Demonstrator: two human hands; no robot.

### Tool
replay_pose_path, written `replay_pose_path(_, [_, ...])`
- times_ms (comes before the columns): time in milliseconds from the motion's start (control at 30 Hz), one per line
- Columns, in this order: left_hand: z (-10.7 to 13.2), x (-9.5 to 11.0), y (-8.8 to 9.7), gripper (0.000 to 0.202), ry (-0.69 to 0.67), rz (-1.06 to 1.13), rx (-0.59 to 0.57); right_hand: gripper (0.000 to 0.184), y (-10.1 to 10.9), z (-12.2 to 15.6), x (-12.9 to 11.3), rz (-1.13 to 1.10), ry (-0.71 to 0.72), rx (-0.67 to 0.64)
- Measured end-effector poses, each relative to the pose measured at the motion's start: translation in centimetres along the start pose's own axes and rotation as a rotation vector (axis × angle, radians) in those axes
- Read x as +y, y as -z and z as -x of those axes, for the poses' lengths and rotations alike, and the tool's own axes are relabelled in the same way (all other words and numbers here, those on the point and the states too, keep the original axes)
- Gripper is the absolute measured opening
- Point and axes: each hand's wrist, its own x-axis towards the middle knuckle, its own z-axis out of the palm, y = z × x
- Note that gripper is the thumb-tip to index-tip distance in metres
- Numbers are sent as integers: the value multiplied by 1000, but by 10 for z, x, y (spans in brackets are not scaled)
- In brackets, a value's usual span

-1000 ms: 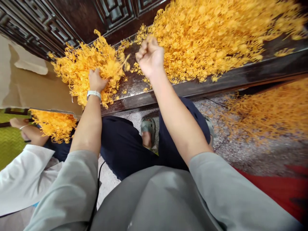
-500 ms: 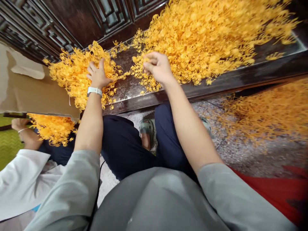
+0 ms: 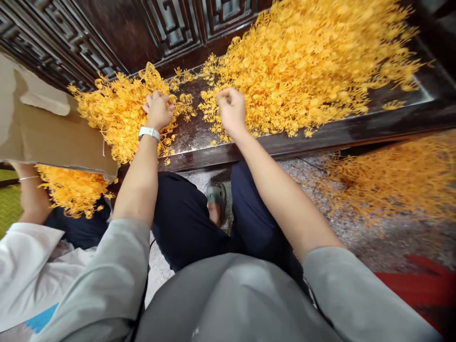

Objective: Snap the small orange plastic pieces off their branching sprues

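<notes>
Currently, yellow pieces are covering much of a dark bench

The left pile of these pieces is lying on the left part of the bench, and the right pile, which is larger, is lying on its right part. Between them, the bare wood of the bench is showing.

The person's left hand is reaching over the bench, at the right side of the left pile. Its fingers are bending loosely, a little apart, and I cannot tell if they are pinching a piece. A white band is circling this wrist. The right hand is reaching over the bench too, at the left end of the right pile. Its fingers are curling toward the thumb; what they are holding, if anything, I cannot tell.

At the left end of the bench, a cardboard box is standing beside the left pile. In front of the bench, to the right, orange stalks are lying in a heap, and behind the bench a carved panel is rising.
</notes>
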Motion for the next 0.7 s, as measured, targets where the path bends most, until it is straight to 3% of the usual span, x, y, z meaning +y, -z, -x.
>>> replay_pose_path(100, [-3, -5, -1, 34, -13, 176, 106, 37, -43, 2, -11, -64, -179, -134])
replay_pose_path(200, [1, -9, -5, 33, -115, 250, 150, 35, -85, -6, -23, -259, -360, -285])
replay_pose_path(333, [14, -18, -5, 31, -187, 218, 97, 23, -120, -26, -26, -538, -462, -176])
replay_pose_path(433, [25, -29, 0, 40, -181, 137, 41, 17, -129, -35, -19, -612, -450, -75])
replay_pose_path(533, [29, -36, 2, 41, -142, -1, 1, 31, -129, -35, -15, -629, -318, -77])
replay_pose_path(600, [27, -37, 2, 39, -96, -74, 26, 40, -128, -32, -16, -596, -228, -91])
replay_pose_path(700, [23, -34, 2, 42, -35, -139, 71, 32, -124, -27, -21, -553, -186, -78])
